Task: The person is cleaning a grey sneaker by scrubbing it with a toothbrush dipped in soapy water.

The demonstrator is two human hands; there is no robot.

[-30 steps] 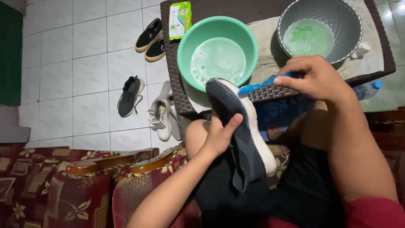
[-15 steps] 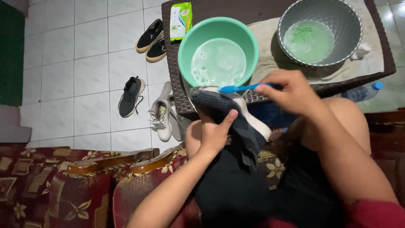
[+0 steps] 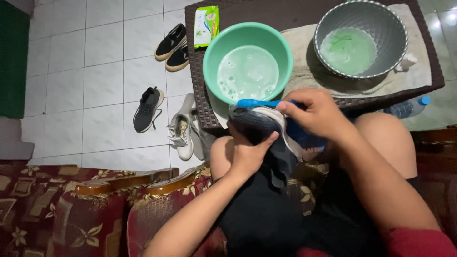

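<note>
Toe of shoe [image 3: 259,124] now lower; left hand [image 3: 250,154] fingers grip it, right hand [image 3: 316,114] holds blue brush [image 3: 259,103] nr green basin [image 3: 247,62].

The shoe [image 3: 259,124] sits over the lap, dead centre, just in front of the table [image 3: 304,14] edge. The left hand [image 3: 247,154] is at its six o'clock, touching it; the right hand [image 3: 316,114] is at its three, with the brush [image 3: 259,103] lying across the shoe's top. At twelve, on the table, stands the basin [image 3: 247,62]; the second basin [image 3: 362,40] is at its two o'clock, on a cloth [image 3: 304,52]. At the shoe's nine, a pair of shoes [image 3: 183,131] lies on the floor.
</note>
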